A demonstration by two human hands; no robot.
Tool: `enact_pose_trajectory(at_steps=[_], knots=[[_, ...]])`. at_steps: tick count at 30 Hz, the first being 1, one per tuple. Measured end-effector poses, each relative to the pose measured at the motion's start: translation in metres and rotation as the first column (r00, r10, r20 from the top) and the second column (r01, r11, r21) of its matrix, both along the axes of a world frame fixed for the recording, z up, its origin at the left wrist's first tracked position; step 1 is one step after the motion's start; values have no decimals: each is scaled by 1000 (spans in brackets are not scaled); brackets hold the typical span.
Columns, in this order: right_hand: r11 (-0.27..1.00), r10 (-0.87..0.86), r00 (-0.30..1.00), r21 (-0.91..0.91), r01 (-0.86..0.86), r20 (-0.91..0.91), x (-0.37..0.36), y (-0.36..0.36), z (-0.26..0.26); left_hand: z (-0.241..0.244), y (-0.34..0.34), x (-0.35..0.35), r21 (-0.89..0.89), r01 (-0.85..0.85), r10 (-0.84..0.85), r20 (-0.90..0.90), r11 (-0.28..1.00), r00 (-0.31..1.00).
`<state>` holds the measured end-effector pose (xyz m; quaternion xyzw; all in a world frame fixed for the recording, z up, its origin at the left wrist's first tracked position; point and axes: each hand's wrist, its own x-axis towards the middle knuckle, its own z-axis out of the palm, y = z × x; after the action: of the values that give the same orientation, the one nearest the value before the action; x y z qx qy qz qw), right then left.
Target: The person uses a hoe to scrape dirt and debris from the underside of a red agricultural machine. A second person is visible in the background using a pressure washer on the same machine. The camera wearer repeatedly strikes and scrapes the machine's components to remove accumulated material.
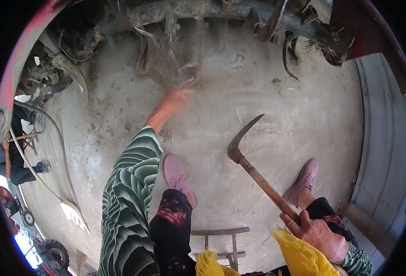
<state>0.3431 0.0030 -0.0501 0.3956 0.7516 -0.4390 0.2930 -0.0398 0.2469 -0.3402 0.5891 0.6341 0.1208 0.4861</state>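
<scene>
My right hand (322,234) grips the wooden handle of a sickle (263,179) at the lower right. Its curved, dark metal blade points up and to the right, above the floor. My left hand (177,101) reaches forward, blurred, below the metal tines of a soiled farm implement (189,10). Whether its fingers hold anything is unclear. Dry plant scraps (192,84) lie or hang just beyond that hand. Fringed yellow cloth (303,253) hangs beside my right hand.
A small metal-framed stool (220,232) stands near my feet. Corrugated metal (379,131) borders the right side, with a red panel (365,31) above. At left are a hose (59,134), a broom or shovel (72,210), a seated person (16,151) and a tyre (54,253).
</scene>
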Motion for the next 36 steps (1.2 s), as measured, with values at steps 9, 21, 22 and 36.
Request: enact_pose_trajectory(at_steps=[9,21,22,36], knots=[[762,-637,710,-107,638,-300,16,-22,17,112,-58,4,158,287,-173,-505,945,846],[182,-973,39,-660,729,-226,-15,-33,-41,322,-215,106,727,537,-689,-123,427,715],[178,-979,65,-649,739,-194,-12,-36,-58,331,-232,114,736,524,-697,-101,428,710],[510,-807,347,-268,817,-477,-59,-78,-64,327,-271,149,714,302,-461,34,632,887]])
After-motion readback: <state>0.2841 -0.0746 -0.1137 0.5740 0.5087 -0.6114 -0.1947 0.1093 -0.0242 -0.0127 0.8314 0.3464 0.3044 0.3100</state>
